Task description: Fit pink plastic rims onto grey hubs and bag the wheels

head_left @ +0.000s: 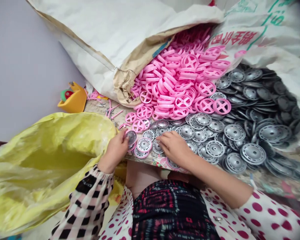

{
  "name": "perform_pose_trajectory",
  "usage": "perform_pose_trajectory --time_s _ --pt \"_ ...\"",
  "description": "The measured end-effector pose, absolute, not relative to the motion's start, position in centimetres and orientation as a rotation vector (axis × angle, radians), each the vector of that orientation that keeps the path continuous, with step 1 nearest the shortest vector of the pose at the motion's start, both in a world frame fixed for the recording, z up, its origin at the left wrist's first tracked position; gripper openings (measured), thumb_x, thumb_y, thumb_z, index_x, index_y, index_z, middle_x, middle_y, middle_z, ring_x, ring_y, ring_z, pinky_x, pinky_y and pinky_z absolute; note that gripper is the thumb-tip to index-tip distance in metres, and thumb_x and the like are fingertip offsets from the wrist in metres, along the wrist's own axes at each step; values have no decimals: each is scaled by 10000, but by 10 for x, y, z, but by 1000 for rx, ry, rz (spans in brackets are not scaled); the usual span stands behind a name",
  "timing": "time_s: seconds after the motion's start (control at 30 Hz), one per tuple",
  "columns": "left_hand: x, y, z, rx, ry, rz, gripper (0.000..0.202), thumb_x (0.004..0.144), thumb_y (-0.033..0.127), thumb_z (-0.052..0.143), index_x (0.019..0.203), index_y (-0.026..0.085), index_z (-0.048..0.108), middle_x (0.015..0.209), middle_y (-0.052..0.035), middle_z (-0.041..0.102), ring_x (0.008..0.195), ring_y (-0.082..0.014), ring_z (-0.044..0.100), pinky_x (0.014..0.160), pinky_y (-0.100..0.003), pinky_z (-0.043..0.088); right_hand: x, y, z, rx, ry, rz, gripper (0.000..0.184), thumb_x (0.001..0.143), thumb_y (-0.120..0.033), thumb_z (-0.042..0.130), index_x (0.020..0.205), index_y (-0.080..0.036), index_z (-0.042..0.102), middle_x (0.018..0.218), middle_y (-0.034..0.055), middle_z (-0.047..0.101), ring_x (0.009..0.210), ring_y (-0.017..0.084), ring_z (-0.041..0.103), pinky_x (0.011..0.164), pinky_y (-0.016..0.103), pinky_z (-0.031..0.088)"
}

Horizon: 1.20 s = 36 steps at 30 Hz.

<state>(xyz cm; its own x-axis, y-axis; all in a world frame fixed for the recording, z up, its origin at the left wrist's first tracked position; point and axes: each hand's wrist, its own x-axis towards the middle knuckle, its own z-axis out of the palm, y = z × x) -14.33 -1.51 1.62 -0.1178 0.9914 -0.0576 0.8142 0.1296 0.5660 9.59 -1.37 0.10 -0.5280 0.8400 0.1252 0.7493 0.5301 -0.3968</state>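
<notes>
Between the thumb and fingers of my left hand (115,148) is a grey wheel cover (131,137) with a pink rim, held at the table's near-left edge. Just beside it, a few grey covers set in pink rims (144,144) overlap one another. My right hand (174,146) reaches over the grey pile, its fingers bent and closed at the edge of a grey wheel cover (157,147). Whether that cover is lifted, I cannot tell. Loose pink wheel rims (138,126) with crossed spokes lie a little beyond both hands.
A large white sack (95,36) spills a heap of pink wheel rims (175,83). Grey wheel covers (253,153) are heaped on the right. An open yellow bag (52,143) stands at left, near a yellow-orange plastic part (76,100) and thin pink pieces (111,110).
</notes>
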Motion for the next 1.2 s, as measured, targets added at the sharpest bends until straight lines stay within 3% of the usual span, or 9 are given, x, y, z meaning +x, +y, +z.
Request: perform_pose_trajectory --time_s 0.13,0.27,0.47,0.63,0.77,0.87,1.03,1.1,1.2 --pt "-140 -7 10 1974 2125 229 447 867 132 391 1281 80 551 1134 -199 616 1080 -298 585 956 -422 443 67 15 6 -1336 -2630 198 276 921 -185 452 1066 -218 684 975 102 614 903 247 477 767 360 377" --pt "-131 -11 6 2104 2222 154 467 858 109 391 1300 117 541 1101 -188 564 958 -284 612 826 -400 504 37 41 4 -1292 -2683 136 290 929 -202 437 1087 -232 679 1050 119 582 978 268 461 780 369 363" --pt "-132 -15 1 2173 2190 277 388 888 172 409 1229 148 593 1161 -162 569 1018 -284 603 830 -394 510 20 62 -9 -1181 -2771 104 314 957 -228 386 1012 -203 694 1040 124 577 980 271 453 784 380 342" --pt "-130 -10 0 2453 2006 503 454 889 186 453 1334 109 498 1352 -167 516 1192 -293 521 964 -446 444 26 46 -6 -1111 -2652 39 299 970 -282 391 1007 -209 679 962 94 578 877 236 466 712 341 320" --pt "-126 -11 2 2586 1704 709 329 903 209 464 1179 133 627 1168 -100 666 1070 -241 591 992 -431 417 50 17 2 -1097 -2536 58 304 977 -283 391 1121 -195 644 930 79 604 843 212 483 708 325 335" --pt "-119 -18 10 2300 1646 955 282 888 247 516 1103 162 678 1043 -73 711 985 -216 621 948 -380 448 88 -3 7 -1183 -2432 7 323 969 -287 420 1224 -183 589 1090 94 627 930 226 492 767 340 356" --pt "-95 -31 24 1125 1404 1103 255 775 330 690 969 166 708 928 -49 708 797 -164 646 718 -278 531 147 -20 14 -1629 -2393 -322 392 917 -274 508 1285 -147 553 1262 127 589 976 306 480 755 406 361" --pt "-82 -35 25 751 1263 1054 238 729 296 736 908 146 688 804 -32 686 698 -144 636 642 -267 545 159 -19 12 -1730 -2428 -360 424 888 -286 554 1289 -146 554 1253 136 591 953 322 482 730 410 366" --pt "-65 -44 24 441 1125 944 178 762 225 704 902 128 654 735 -37 668 679 -154 652 658 -306 575 167 -11 4 -1732 -2449 -303 418 855 -264 597 1258 -154 584 1162 144 614 939 316 492 733 403 385"
